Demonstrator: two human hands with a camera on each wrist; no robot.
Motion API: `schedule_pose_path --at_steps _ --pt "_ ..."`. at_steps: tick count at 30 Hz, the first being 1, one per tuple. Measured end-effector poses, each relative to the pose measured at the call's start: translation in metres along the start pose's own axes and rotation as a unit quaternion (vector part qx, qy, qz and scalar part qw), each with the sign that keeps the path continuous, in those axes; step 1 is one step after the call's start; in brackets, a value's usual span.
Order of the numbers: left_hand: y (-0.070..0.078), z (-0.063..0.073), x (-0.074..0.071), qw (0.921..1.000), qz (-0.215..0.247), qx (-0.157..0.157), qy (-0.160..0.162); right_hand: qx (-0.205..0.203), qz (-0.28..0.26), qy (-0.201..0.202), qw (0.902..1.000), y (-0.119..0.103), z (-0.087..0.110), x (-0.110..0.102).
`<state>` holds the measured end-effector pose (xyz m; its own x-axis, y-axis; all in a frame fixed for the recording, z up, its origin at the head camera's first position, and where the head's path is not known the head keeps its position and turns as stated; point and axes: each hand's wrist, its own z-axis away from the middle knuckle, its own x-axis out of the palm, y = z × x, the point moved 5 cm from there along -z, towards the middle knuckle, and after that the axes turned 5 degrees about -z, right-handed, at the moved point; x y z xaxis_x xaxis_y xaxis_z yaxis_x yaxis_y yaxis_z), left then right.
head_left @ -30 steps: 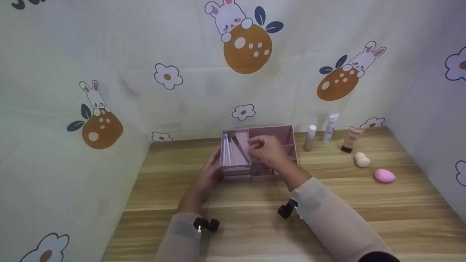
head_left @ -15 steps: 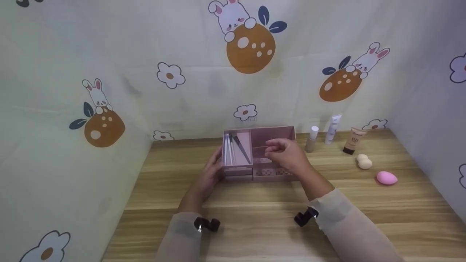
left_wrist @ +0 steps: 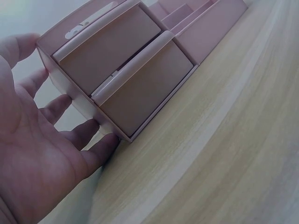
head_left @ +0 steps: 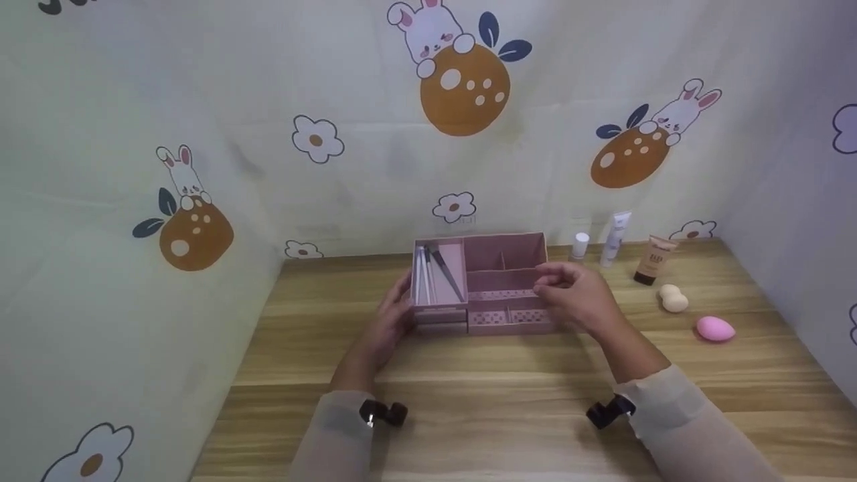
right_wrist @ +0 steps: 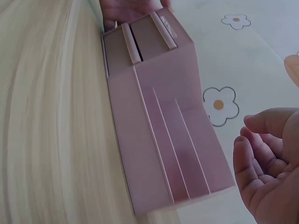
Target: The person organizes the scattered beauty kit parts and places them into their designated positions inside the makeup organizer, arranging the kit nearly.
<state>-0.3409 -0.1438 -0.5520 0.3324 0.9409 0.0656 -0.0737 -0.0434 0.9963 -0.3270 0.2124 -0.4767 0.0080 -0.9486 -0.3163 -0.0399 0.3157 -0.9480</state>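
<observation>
A pink desktop organizer [head_left: 509,329] stands on the wooden table near the back wall. Brushes [head_left: 446,273], one dark and several pale, lie in its top left tray; the compartments on its right hold nothing visible. My left hand [head_left: 387,327] rests against the organizer's left side. In the left wrist view its fingers are spread along the side wall, beside two drawers [left_wrist: 147,88]. Over the organizer's right end is my right hand [head_left: 581,298], in the air. Its fingers bend loosely toward the thumb with nothing between them, as the right hand [right_wrist: 271,163] in the right wrist view also shows.
Behind and right of the organizer stand a white-capped bottle [head_left: 580,245], a white tube [head_left: 616,239] and a beige tube [head_left: 655,260]. A beige sponge [head_left: 673,298] and a pink sponge [head_left: 716,329] lie nearer the right edge. A printed cloth wall [head_left: 375,187] encloses the table.
My right hand has moved right, from beside the brush tray to the organizer's right end, uncovering the compartments. The left hand stays at the left side. The view has shifted slightly.
</observation>
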Motion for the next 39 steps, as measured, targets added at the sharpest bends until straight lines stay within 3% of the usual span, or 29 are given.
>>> schedule_pose_path --at_steps 5,13,28,34,39 --pt "-0.001 -0.002 -0.001 1.0000 -0.003 0.006 -0.001 -0.014 -0.012 0.008 0.9998 0.005 0.010 -0.022" --pt "0.001 -0.001 -0.003 0.9999 -0.013 0.001 0.010 0.018 -0.015 0.009 0.9997 0.028 0.031 -0.056" --pt "0.002 0.001 -0.001 0.9994 -0.031 -0.006 0.016 0.061 0.043 0.053 0.9958 0.070 0.062 -0.127" --pt "0.000 -0.001 0.000 1.0000 -0.001 0.006 0.003 0.066 -0.006 0.079 0.9947 0.086 0.073 -0.155" --pt "-0.001 -0.001 0.000 0.9999 0.010 0.013 -0.004 0.088 0.009 0.093 0.9917 0.097 0.083 -0.178"
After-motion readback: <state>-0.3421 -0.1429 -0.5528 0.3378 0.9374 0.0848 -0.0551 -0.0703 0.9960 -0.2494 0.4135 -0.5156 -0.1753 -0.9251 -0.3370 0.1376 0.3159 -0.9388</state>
